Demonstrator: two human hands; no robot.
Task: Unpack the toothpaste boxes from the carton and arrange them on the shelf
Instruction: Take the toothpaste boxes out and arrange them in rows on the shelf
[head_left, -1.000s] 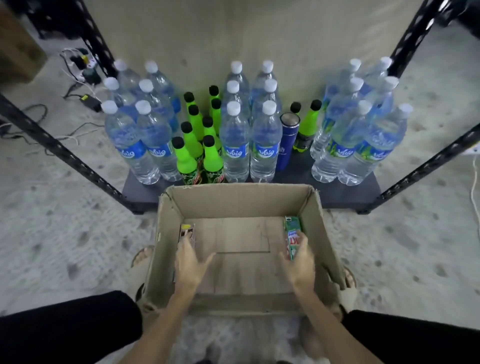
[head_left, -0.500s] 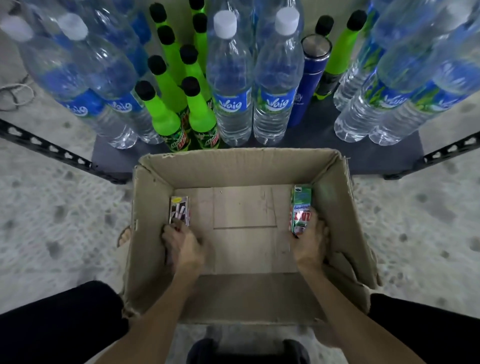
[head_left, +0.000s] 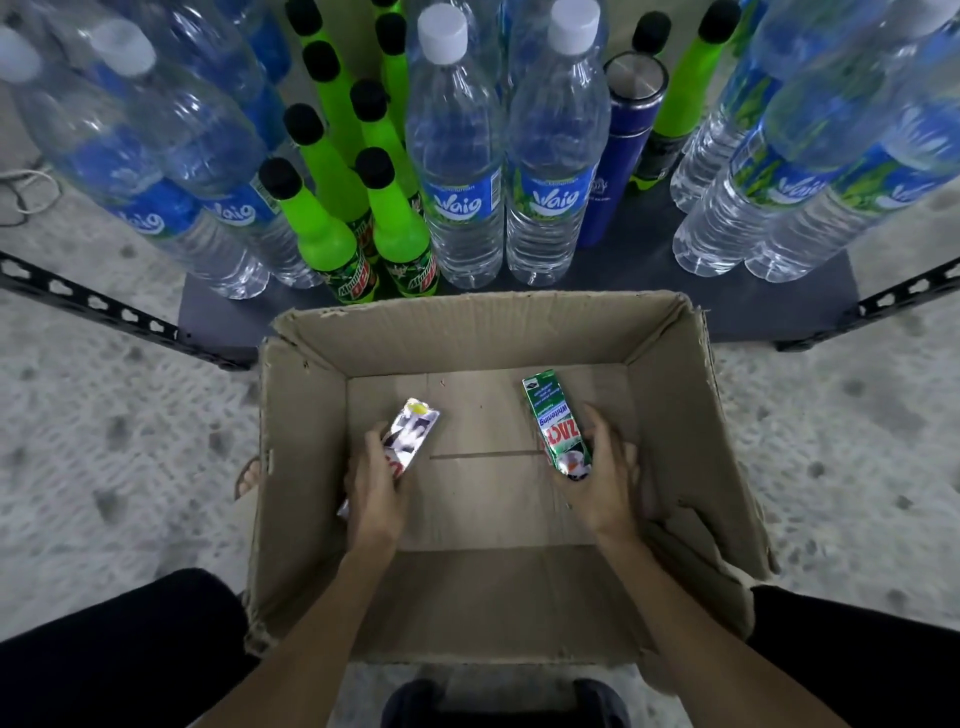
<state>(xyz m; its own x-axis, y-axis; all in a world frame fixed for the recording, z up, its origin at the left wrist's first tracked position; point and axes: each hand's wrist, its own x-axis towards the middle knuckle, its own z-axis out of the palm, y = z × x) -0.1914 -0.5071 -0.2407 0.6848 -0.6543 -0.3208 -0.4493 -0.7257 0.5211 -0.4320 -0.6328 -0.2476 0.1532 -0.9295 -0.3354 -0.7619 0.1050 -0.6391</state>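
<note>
Rough grey concrete floor spreads on both sides, with a dark low shelf ahead, framed by black perforated rails — that is the whole head view, the only one.

On the shelf stand clear ribbed water bottles with white caps and blue labels, glossy green bottles with black caps, and a dark blue flask with a metal lid. They crowd its middle and sides.

A soft, dented carton sits open just before the shelf, its rim torn. Both hands are down inside it. The left hand is closed round a silver box, shiny foil print, tilted up off the bottom. The right hand is wrapped round a green box, a slim rectangular pack, also tilted.

The step looks like the pick-up of the last two boxes; no others show in the carton. Next, I judge, comes lifting both clear of the walls and finding free shelf space — scarce among the bottles, mostly the front strip.
</note>
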